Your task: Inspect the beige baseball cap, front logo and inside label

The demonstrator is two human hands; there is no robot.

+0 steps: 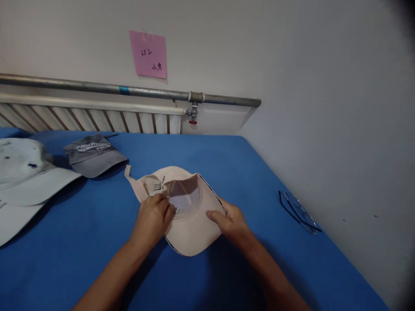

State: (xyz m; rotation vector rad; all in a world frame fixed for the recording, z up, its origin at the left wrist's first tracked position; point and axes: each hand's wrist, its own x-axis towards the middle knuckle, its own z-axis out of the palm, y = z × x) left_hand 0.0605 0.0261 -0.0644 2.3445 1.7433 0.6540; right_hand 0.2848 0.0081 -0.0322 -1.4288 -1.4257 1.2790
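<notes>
A pale beige cloth baseball cap (186, 207) lies upside down near the middle of the blue-covered bench (227, 160), its hollow crown facing up and its brim pointing toward the person, so the inside band and the back strap are open to view. The left hand (152, 220) is closed on the crown's rim by the strap and small label, pinching the fabric there, while the right hand (231, 222) grips the edge of the brim, thumb on top, which keeps the cap steady between them. Off to the left sit a grey baseball cap (94, 155) and a white wide-brimmed hat (26, 172), apart from the work; folded dark-framed glasses (300, 211) lie near the right-hand wall.
</notes>
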